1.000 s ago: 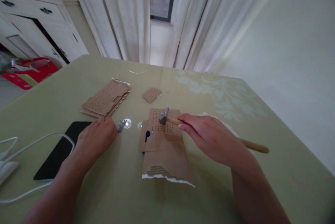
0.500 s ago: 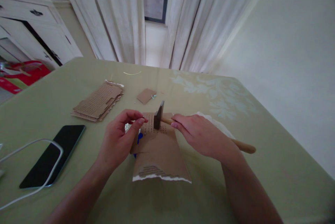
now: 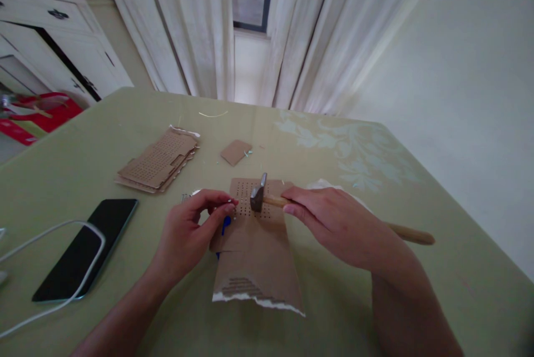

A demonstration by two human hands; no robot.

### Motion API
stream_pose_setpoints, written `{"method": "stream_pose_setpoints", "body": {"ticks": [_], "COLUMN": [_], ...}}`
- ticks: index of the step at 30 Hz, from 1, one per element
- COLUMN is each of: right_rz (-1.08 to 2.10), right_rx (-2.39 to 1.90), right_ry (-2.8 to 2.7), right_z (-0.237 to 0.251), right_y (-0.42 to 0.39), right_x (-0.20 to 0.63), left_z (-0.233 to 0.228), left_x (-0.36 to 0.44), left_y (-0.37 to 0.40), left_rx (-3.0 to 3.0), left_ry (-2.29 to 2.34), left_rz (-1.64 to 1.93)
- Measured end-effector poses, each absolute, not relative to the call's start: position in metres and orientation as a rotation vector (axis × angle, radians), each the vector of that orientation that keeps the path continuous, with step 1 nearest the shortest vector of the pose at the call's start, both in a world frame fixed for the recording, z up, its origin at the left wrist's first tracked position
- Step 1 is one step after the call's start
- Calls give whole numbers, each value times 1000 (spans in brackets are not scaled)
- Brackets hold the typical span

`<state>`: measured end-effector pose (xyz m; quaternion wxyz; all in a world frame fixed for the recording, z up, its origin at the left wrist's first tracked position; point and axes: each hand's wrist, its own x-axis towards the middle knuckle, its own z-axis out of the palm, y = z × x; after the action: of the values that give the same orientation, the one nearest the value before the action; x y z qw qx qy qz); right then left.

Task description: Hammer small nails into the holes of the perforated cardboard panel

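Note:
My right hand (image 3: 336, 223) grips a hammer (image 3: 259, 194) by its wooden handle, close behind the metal head. The head hovers just over a torn piece of brown cardboard (image 3: 256, 251) punched with rows of small holes. My left hand (image 3: 189, 232) pinches a small nail (image 3: 233, 209) upright at the cardboard's left edge, fingertips a little left of the hammer head. A blue object (image 3: 225, 224) peeks out from under the cardboard.
A stack of perforated cardboard pieces (image 3: 161, 159) and a small cardboard scrap (image 3: 236, 152) lie farther back on the green table (image 3: 417, 268). A black phone (image 3: 87, 247) with a white cable (image 3: 50, 232) across it lies at the left. White cabinets and curtains stand behind.
My left hand left the pile of nails at the left, brought one nail over and now holds it at the cardboard's edge. The hammer head tipped up, then came back down near the holes.

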<state>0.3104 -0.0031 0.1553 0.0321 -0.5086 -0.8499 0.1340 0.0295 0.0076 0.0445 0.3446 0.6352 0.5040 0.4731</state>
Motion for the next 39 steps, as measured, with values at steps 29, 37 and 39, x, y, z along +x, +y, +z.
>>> {"method": "stream_pose_setpoints", "body": {"ticks": [29,37,39], "right_rz": [385,363,367], "right_rx": [-1627,-1645,-1649], "right_ry": [-2738,-2727,-2718], "right_z": [154,153,153], "right_y": [-6,-7,-8], "right_x": [305,304,305], "left_z": [48,49,48], "left_x": [34,35,34], "left_y": [3,4,4], "left_rx": [1881,1892,1895], "left_ry": [1237,1255,1259], "left_rz": [1215,1191,1193]}}
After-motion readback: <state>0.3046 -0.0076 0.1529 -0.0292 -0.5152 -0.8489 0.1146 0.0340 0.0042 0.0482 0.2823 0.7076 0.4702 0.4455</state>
